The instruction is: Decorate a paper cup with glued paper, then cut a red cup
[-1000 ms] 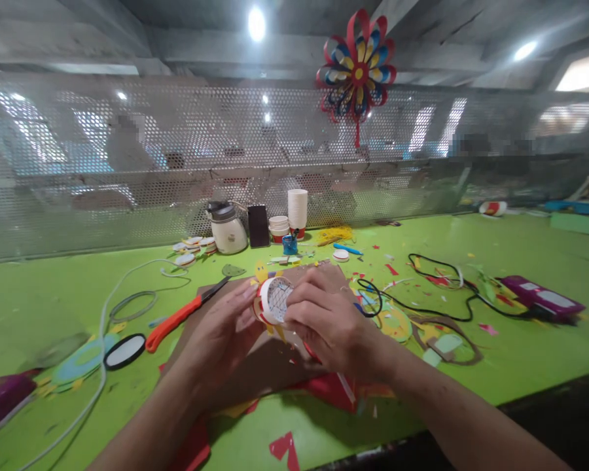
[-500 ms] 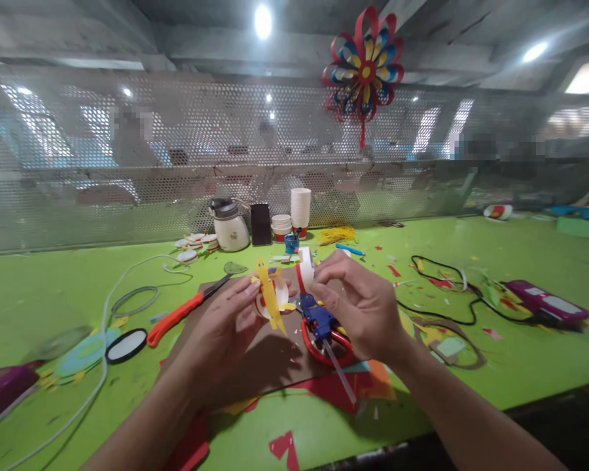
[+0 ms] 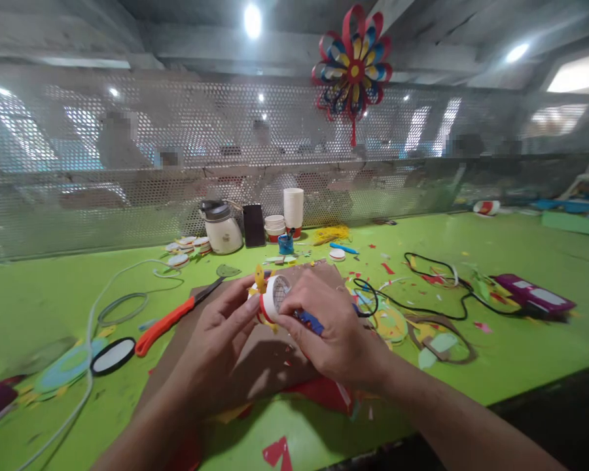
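My left hand is closed on a yellow paper cutout with a piece of paper cup attached to it. Thumb and fingers of my right hand pinch the rim of a short white paper cup piece with a red band. This piece sits against the cutout, and a grid pattern shows inside it. Beneath my right hand lies a blue glue gun, mostly hidden. Brown cardboard spreads under both hands.
An orange-handled knife and a black-rimmed oval lie left. Behind stand a jug, a phone and stacked paper cups. A black cord and a purple device lie right, among paper scraps.
My right hand has moved left, bringing its cup piece against the yellow cutout in my left hand. The cutout has turned and is now mostly covered. The view has shifted slightly.
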`<state>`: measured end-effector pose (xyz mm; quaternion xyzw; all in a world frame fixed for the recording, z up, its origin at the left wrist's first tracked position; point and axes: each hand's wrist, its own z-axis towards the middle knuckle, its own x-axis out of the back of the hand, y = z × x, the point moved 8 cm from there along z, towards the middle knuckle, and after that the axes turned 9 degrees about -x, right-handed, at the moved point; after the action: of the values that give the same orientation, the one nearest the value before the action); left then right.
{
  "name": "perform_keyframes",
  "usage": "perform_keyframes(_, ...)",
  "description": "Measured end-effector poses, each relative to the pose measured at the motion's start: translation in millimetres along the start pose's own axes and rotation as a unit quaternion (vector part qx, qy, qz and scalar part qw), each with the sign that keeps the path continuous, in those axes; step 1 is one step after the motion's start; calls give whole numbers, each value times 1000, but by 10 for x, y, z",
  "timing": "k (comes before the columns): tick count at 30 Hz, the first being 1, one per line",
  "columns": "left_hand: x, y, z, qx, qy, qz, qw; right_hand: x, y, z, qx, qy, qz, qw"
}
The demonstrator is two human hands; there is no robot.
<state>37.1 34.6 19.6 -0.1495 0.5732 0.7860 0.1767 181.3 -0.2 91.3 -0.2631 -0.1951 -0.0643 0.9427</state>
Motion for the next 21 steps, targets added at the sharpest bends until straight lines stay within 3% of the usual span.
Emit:
perform_keyframes(8,56,-6,-17,11,66,-7,998,-52,13,-16,-3,-11,5,1000)
perform_keyframes(21,12,11,-23,-4,20,19,1000,-58,28,-38,-22,-6,22,999)
